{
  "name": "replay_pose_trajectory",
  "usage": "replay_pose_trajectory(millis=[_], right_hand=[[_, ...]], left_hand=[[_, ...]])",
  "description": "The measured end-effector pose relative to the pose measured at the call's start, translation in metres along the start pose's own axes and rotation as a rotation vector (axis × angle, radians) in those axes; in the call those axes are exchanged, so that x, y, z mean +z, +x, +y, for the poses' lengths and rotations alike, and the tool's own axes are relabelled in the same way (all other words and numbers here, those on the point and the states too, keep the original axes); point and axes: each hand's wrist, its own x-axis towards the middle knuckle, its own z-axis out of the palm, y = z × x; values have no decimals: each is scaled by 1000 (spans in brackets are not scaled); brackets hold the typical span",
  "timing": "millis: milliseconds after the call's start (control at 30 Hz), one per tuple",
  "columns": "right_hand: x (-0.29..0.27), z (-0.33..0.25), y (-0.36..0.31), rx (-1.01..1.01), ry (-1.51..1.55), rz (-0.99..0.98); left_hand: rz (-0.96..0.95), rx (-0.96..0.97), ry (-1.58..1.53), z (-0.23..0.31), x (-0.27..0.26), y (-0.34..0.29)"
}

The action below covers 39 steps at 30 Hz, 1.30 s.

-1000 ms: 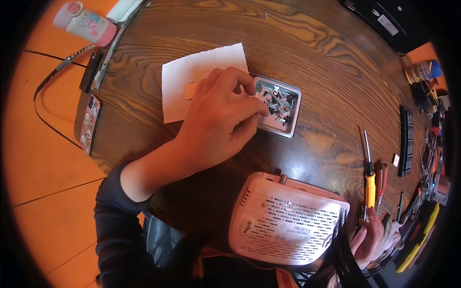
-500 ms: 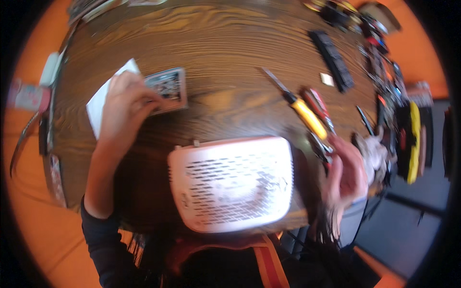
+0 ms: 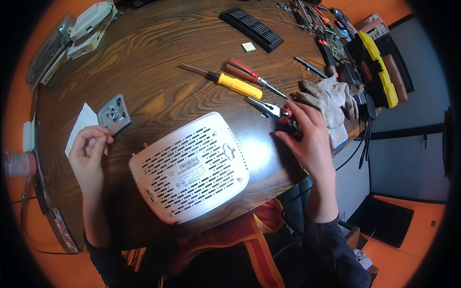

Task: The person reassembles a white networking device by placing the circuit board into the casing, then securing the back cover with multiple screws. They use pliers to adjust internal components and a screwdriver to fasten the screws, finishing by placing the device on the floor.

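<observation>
I am seeing the left hand point(image 3: 89, 151) resting on the counter point(image 3: 158, 62), fingers curled loosely and gripping nothing, just beside the small square tray point(image 3: 114, 114) and white paper point(image 3: 79, 130). The right hand point(image 3: 309, 137) is lying open, fingertips touching the red-handled pliers point(image 3: 271, 110). The white router point(image 3: 189, 168) is sitting between them.

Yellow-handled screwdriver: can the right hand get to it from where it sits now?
Probably yes. The right hand rests on the pliers; the yellow-handled screwdriver lies just beyond, on open table, nothing covering it.
</observation>
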Motion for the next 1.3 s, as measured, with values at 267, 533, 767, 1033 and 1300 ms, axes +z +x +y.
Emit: replay_pose_trajectory(millis=[267,533,767,1033,1300], right_hand=[[15,4,-5,11,129,196],[11,-8,-12,-185,184,-29],[7,9,-4,10,42,36],[4,-12,88,-100,143,-182],[49,-57,108,-317,-55,37]], left_hand=[[13,-126,-285,1,12,-15],[26,-236,-233,-2,12,-18],[39,-281,-274,-1,17,-15],[54,-323,-212,12,26,-15],[-103,-272,-645,14,27,-20]])
